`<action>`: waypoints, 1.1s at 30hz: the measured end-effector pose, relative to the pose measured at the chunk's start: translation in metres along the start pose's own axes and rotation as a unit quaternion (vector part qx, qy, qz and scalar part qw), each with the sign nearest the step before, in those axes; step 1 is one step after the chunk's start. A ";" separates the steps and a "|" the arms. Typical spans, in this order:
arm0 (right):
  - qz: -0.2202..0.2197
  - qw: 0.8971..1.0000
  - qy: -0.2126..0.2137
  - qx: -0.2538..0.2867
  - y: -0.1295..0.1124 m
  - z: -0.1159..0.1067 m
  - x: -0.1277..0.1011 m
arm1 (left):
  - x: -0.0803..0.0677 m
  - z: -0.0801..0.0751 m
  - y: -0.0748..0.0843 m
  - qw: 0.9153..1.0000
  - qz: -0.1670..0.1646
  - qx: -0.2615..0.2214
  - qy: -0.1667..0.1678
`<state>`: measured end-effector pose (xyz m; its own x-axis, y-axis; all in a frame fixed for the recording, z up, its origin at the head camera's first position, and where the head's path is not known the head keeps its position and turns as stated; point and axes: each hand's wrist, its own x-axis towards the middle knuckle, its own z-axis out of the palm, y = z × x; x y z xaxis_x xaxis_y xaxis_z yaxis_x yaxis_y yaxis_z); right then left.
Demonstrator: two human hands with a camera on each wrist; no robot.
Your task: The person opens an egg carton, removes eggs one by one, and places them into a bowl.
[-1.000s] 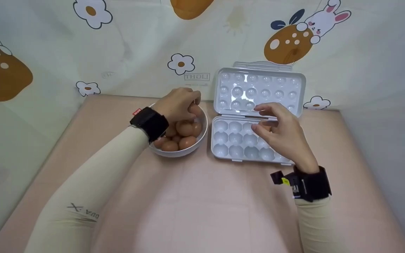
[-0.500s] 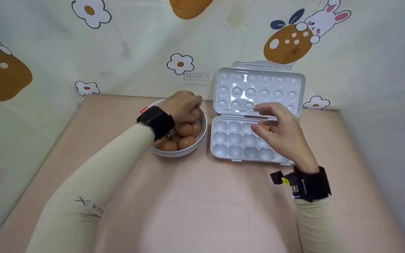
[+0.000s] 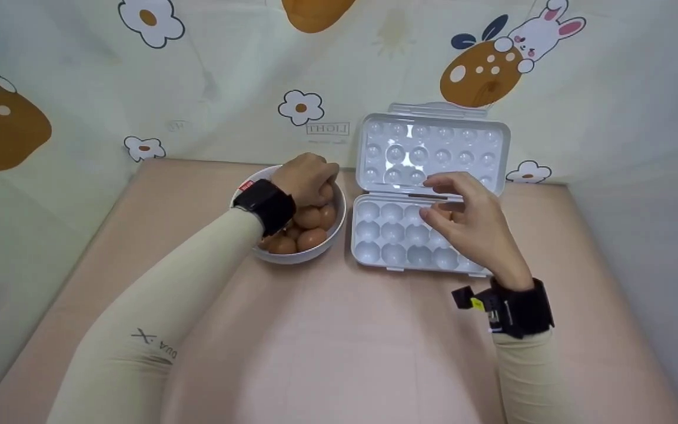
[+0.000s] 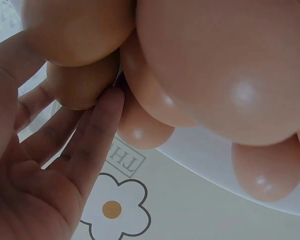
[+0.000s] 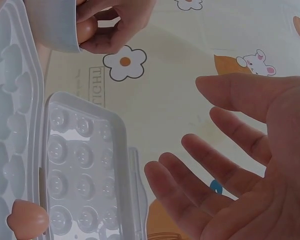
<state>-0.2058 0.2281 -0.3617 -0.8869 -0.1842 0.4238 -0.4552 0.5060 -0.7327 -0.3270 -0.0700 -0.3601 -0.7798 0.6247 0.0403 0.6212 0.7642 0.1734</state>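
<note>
A white bowl [image 3: 315,253] holds several brown eggs [image 3: 309,218]. My left hand [image 3: 322,179] reaches into the back of the bowl, fingers and thumb curled round one egg [image 5: 86,30]. In the left wrist view its fingers [image 4: 97,125] lie against that egg [image 4: 80,82], with other eggs [image 4: 225,65] close above. To the right a white egg tray [image 3: 392,235] lies with its lid [image 3: 433,147] standing back. My right hand [image 3: 439,200] hovers over the tray with relaxed, spread fingers [image 5: 225,175], holding nothing. One egg [image 5: 27,218] sits in a tray cell.
Bowl and tray stand at the back of a pink table [image 3: 339,341]. A cloth backdrop [image 3: 227,70] printed with flowers and rabbits encloses the table at the back and both sides. Both forearms wear cream sleeves and black wrist straps.
My left wrist has slid slightly right and deeper into the bowl, the fingers closing round an egg. The right hand has stayed still over the tray.
</note>
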 end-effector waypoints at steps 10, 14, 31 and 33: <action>0.003 1.000 -0.002 -0.012 0.003 -0.003 0.001 | -0.008 -0.005 -0.001 1.000 -0.006 -0.007 0.002; 0.005 0.999 0.003 -0.041 0.009 -0.008 0.003 | -0.014 -0.011 0.005 1.000 -0.005 -0.021 0.013; 0.026 0.981 -0.044 -0.185 0.054 -0.010 0.012 | -0.047 -0.011 0.057 0.976 0.071 -0.104 0.178; 0.026 0.979 -0.057 -0.193 0.059 -0.010 0.012 | -0.050 -0.007 0.063 0.974 0.071 -0.107 0.187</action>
<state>-0.2425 0.2645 -0.3948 -0.9214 -0.2317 0.3120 -0.3644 0.7939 -0.4868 -0.2492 -0.0540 -0.3442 -0.6857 0.5889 0.4279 0.7258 0.5980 0.3400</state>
